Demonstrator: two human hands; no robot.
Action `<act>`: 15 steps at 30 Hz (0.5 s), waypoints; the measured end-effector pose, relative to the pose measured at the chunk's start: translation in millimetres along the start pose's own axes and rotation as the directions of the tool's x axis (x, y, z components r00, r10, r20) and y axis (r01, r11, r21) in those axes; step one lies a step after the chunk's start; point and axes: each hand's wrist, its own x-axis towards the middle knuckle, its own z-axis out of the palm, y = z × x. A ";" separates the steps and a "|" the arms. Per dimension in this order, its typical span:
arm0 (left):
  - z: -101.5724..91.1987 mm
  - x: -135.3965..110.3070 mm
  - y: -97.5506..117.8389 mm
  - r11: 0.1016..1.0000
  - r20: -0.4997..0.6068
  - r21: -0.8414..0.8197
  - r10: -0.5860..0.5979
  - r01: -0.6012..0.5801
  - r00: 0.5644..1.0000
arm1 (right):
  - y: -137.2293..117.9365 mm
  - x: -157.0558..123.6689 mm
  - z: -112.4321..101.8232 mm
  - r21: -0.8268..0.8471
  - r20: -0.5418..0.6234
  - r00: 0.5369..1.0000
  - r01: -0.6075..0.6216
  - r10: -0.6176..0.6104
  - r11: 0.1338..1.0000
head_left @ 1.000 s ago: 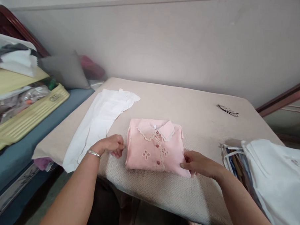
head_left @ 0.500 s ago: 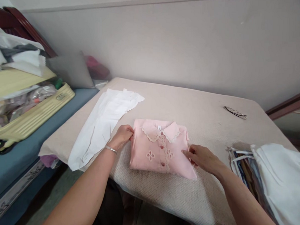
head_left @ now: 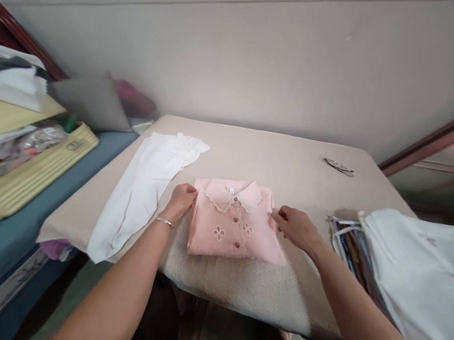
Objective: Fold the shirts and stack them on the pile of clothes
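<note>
A folded pink blouse with a lace collar and small buttons lies on the beige padded table. My left hand, a silver bracelet on its wrist, pinches the blouse's upper left edge with curled fingers. My right hand grips the blouse's right edge near the shoulder, fingers bent.
A long white garment lies on the table's left part. Glasses rest at the far right. A stack of white and patterned fabric sits at the right edge. A yellow case, grey pillow and clothes lie on the blue bed at left.
Both hands slid up along the blouse's sides, from its lower corners to the edges near the collar and shoulder. The blouse stays folded in place.
</note>
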 end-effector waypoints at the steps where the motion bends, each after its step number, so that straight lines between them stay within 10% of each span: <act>1: 1.4 0.6 1.2 1.000 0.006 -0.020 0.003 -0.003 1.000 | -1.1 2.4 0.2 0.017 -0.052 0.999 -0.013 0.014 1.000; 5: 3.5 3.8 -1.3 0.999 -0.012 -0.031 -0.026 0.026 1.000 | -1.1 17.2 8.8 0.243 -0.191 0.981 0.025 0.023 0.970; 9: 2.5 5.2 -7.9 0.998 -0.049 0.005 -0.054 0.055 0.997 | 6.4 31.2 25.4 0.616 -0.073 0.996 0.010 0.045 0.788; 15: 0.4 3.9 -4.3 0.997 -0.019 0.011 -0.073 0.073 0.997 | 13.1 38.1 29.7 0.739 -0.109 0.991 0.028 0.079 0.673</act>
